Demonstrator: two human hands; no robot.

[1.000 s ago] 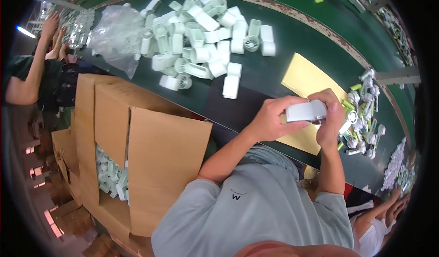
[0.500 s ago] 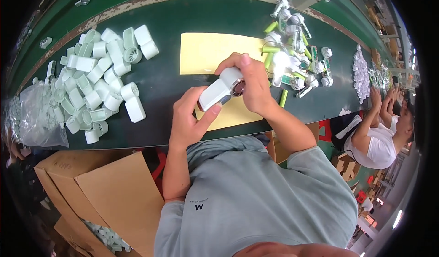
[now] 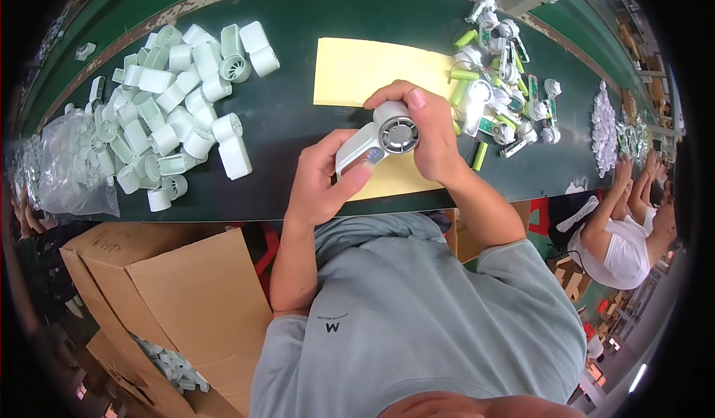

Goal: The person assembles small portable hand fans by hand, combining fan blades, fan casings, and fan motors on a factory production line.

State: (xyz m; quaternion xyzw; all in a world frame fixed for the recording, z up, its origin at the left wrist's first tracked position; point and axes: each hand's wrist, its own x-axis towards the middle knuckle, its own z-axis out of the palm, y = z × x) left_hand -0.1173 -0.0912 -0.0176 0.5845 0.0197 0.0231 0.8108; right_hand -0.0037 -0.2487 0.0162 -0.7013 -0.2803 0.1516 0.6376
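Between my two hands is a pale mini handheld fan (image 3: 358, 147) with a round dark grille and a silver ring facing up. My left hand (image 3: 320, 180) grips the handle end, its thumb lying near a small dark panel on the handle. Around the round head, my right hand (image 3: 432, 131) is closed, fingers over the far side and thumb side by the ring. Beneath and beyond the fan are yellow sheets (image 3: 357, 72) on the dark green table (image 3: 290, 142).
Pale green fan housings (image 3: 160, 109) lie heaped at the left beside a clear plastic bag (image 3: 74, 165). Fan parts with circuit boards and green batteries (image 3: 480, 156) are piled at the right. An open cardboard box (image 3: 194, 291) stands below the table's left edge. Co-workers (image 3: 614, 247) sit at the right.
The fan has been turned so its grille faces upward more fully. Both hands still hold it. The whole view has shifted slightly, moving table items right and up.
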